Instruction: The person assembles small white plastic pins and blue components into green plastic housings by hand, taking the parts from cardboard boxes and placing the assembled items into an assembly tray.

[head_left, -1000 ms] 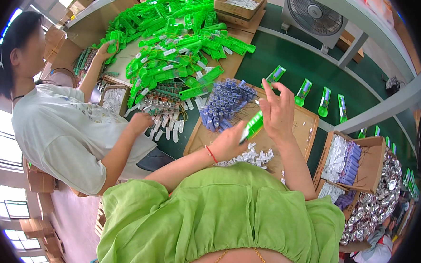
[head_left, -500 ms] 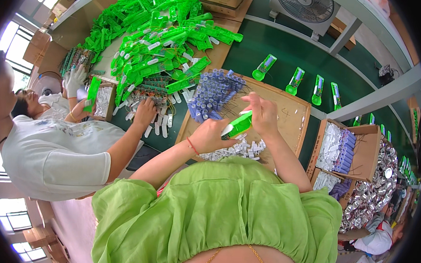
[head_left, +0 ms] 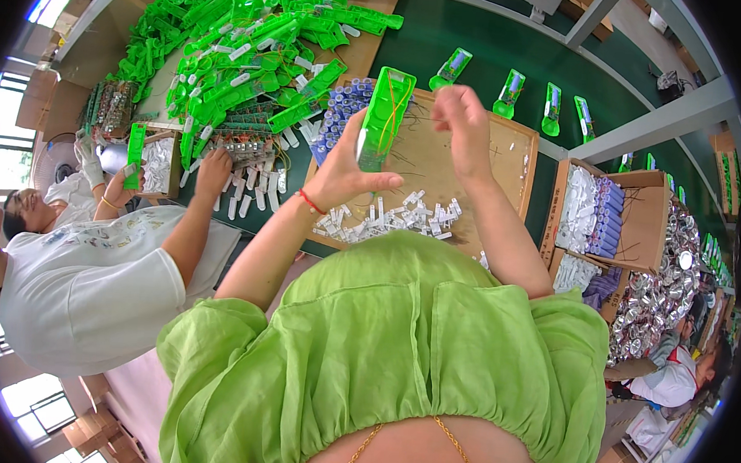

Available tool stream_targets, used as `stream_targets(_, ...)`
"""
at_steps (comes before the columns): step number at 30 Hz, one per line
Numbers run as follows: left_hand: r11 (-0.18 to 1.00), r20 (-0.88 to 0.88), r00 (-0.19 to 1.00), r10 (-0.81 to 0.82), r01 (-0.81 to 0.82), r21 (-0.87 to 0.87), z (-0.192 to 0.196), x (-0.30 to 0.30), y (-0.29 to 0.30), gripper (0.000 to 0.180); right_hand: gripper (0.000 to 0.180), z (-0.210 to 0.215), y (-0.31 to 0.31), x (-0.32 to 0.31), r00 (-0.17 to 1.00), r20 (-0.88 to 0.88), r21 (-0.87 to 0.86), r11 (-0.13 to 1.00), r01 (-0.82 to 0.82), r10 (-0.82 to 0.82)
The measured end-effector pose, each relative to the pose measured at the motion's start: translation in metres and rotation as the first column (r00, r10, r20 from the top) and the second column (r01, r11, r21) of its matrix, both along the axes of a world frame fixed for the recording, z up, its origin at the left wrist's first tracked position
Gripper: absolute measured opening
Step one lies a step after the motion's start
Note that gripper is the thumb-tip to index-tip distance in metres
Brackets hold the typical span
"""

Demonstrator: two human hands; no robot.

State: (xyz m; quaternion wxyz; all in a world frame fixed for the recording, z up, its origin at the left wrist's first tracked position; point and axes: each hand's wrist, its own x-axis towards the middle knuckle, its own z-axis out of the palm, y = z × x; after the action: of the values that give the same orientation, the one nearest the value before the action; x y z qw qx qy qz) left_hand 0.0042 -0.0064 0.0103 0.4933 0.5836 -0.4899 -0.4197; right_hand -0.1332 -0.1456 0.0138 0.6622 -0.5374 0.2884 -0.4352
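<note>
My left hand (head_left: 350, 165) grips a long translucent green plastic casing (head_left: 384, 115) upright above a shallow brown cardboard tray (head_left: 508, 163). Thin orange and yellow wires show inside the casing. My right hand (head_left: 462, 123) hovers beside its top end, fingers pinched near the wires; whether it holds a wire is too small to tell. Small white parts (head_left: 388, 220) lie scattered on the tray below my hands, and a cluster of blue cylinders (head_left: 340, 112) sits at its far left corner.
A large heap of green casings (head_left: 247, 32) covers the table to the left. Several finished green pieces (head_left: 509, 95) stand along a dark green conveyor. A person in white (head_left: 92, 276) works at my left, hand on white parts. Boxes of blue and white parts (head_left: 597, 218) stand at right.
My hands have lifted the green casing higher and turned it upright. The view has tilted downward. The neighbour's hand stays on the white parts.
</note>
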Motion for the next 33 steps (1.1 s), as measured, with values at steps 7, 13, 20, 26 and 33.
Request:
stream_targets(7,0.996,-0.046,0.996,0.082,-0.084,-0.042,-0.020,-0.009,0.002,0.071,0.026,-0.014,0.033,0.017,0.979,-0.196,-0.138,0.987,-0.088,0.059)
stream_targets(13,0.933,-0.325,0.875,0.358,-0.351,0.081,-0.033,-0.002,0.002,0.044,0.020,-0.028,0.077,0.022,0.911,-0.411,-0.361,0.924,-0.126,-0.036)
stream_targets(20,0.848,-0.422,0.735,0.531,-0.463,0.260,-0.058,0.048,0.045,0.033,0.011,-0.103,0.054,0.020,0.943,-0.326,-0.174,0.976,-0.129,0.066)
stream_targets(26,0.811,-0.420,0.694,0.584,-0.508,0.288,-0.071,0.069,0.062,0.031,0.035,-0.189,0.024,0.007,0.575,-0.806,-0.182,0.864,-0.470,0.143)
stream_targets(33,0.824,-0.425,0.708,0.564,-0.448,0.346,-0.070,0.046,0.042,0.041,0.038,-0.194,0.049,0.025,0.353,-0.915,-0.100,0.735,-0.671,0.198)
